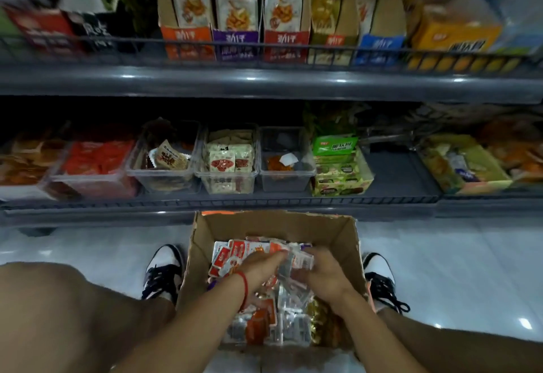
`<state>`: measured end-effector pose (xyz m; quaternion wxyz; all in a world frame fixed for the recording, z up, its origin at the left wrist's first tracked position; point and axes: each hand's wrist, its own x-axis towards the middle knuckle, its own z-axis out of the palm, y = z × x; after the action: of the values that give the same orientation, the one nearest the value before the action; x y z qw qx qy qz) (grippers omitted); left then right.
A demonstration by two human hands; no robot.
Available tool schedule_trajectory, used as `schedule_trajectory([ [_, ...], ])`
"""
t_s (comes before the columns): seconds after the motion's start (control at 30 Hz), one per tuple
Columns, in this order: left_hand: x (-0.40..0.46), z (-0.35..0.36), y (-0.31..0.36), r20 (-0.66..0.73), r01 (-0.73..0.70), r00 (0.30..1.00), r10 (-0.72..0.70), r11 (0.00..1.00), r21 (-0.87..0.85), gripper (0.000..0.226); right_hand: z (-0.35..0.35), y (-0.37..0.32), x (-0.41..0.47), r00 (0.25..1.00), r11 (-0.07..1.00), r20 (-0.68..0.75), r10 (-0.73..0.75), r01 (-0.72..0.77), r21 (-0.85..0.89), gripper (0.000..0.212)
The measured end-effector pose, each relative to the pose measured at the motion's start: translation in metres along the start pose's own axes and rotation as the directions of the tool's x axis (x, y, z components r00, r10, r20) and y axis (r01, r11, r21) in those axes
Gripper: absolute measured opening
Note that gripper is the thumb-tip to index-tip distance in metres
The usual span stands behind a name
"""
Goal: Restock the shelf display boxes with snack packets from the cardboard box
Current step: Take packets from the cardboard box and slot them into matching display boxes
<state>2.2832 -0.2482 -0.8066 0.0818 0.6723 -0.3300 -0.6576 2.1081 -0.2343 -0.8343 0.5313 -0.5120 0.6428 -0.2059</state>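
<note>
An open cardboard box [338, 234] stands on the floor between my feet, filled with small red, orange and silver snack packets [264, 318]. Both my hands are inside it. My left hand [261, 266], with a red string on the wrist, and my right hand [323, 272] together hold a bunch of silvery packets [295, 261] between them. On the lower shelf stand clear display boxes: one with brown packets [164, 166], one full of cream and red packets [229, 164], and one nearly bare with an orange packet [286, 164].
A green carton of snacks [338, 166] stands right of the clear boxes, red packets [94, 158] to the left. The upper shelf [264, 81] carries tall snack display cartons. My knees and black-and-white shoes [161, 269] flank the cardboard box on the white tiled floor.
</note>
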Motion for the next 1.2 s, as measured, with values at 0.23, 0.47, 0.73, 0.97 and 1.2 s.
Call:
schedule_trajectory([
  [0.23, -0.037, -0.018, 0.064, 0.036, -0.206, 0.95, 0.31, 0.709, -0.674, 0.027, -0.01, -0.081, -0.027, 0.927, 0.921, -0.006, -0.375, 0.371, -0.119, 0.062],
  [0.47, -0.088, -0.038, 0.085, -0.096, -0.481, 0.844, 0.527, 0.667, -0.569, 0.026, -0.034, -0.14, -0.041, 0.798, 0.851, -0.297, -0.524, 0.5, -0.159, 0.052],
  [0.73, -0.139, -0.066, 0.133, -0.104, -0.652, 0.715, 0.692, 0.605, -0.456, 0.04, -0.069, -0.22, -0.042, 0.821, 0.852, -0.251, -0.513, 0.523, -0.034, 0.07],
  [0.97, -0.162, -0.116, 0.177, -0.048, -0.789, 0.595, 0.803, 0.572, -0.224, 0.063, -0.081, -0.302, -0.033, 0.778, 0.826, -0.278, -0.564, 0.524, -0.208, 0.06],
  [1.2, -0.15, -0.148, 0.192, -0.196, -0.834, 0.55, 0.812, 0.527, -0.162, 0.077, -0.087, -0.376, -0.017, 0.728, 0.623, 0.007, -0.685, 0.591, -0.512, 0.048],
])
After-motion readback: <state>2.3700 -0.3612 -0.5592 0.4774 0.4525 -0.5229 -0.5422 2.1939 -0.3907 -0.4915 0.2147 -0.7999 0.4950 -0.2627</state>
